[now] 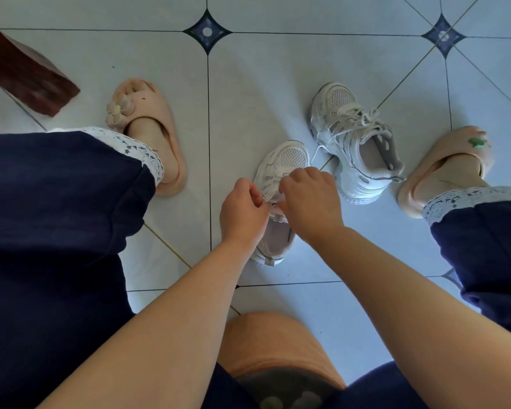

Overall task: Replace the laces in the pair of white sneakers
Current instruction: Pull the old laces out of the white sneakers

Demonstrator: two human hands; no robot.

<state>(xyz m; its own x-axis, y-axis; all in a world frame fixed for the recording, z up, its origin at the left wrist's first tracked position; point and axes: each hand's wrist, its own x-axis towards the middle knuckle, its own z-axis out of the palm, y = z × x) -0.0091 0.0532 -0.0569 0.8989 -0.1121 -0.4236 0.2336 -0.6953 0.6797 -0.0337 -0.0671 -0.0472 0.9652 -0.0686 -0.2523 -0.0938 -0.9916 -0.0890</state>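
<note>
- White sneaker (288, 156) nearest the person stands on the pale tiled floor (278, 84) between their feet. Its mesh toe points away from the viewer and its open heel points toward them.
- The left hand (242, 211) is at the left side of this shoe's opening. Its fingers are curled, and thumb and forefinger pinch a thin white lace (266, 195).
- The right hand (310, 199) covers the middle of the same shoe, knuckles up. Its fingers are curled down onto the lacing and seem to grip the lace too, though the fingertips are hidden.
- The two hands are close together, almost touching, above the shoe's tongue.
- The second white sneaker (363, 160) sits just beyond and to the right, near the first but apart from it, and is angled. Its own laces (357, 116) are threaded and lie loosely bunched on top.
- The person wears peach slippers. The left slipper (160, 137) is well to the left of the shoes, and the right slipper (443, 175) is just right of the second sneaker.
- Navy trousers (56, 216) with white lace hems cover both legs.
- Dark blue diamond insets mark the tile corners.
- A reddish-brown wooden piece (33, 81) is at the upper left.
</note>
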